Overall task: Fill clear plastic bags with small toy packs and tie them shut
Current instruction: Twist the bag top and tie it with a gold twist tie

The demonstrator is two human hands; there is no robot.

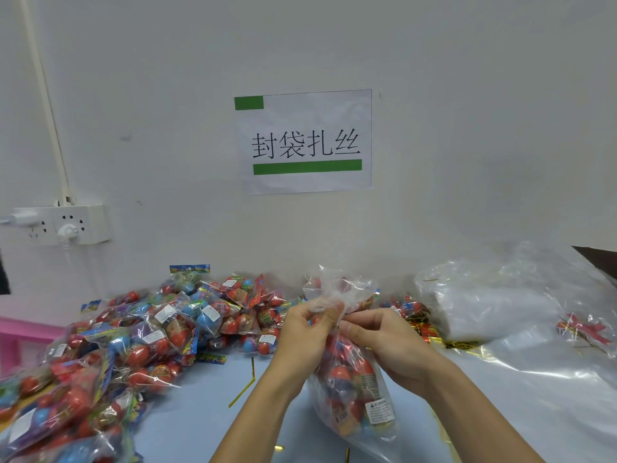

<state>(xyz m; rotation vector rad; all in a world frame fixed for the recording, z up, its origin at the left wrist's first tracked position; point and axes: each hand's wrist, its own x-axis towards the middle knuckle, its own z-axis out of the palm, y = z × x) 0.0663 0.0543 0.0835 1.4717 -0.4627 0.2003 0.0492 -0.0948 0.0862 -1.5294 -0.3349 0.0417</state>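
A clear plastic bag (355,392) holding red and blue toy packs stands on the table in front of me. Its gathered neck (337,290) sticks up above my fingers. My left hand (305,332) pinches the neck from the left. From the right, my right hand (384,339) grips the same neck just below the bunched plastic. A big heap of loose toy packs (140,335) lies to the left and behind. One gold twist tie (245,387) lies on the table between the heap and my left forearm.
A stack of empty clear bags (494,302) sits at the right, with gold and red twist ties (437,335) in front of it. A power strip (63,225) and a paper sign (305,142) hang on the wall. A pink object (20,332) is at the far left.
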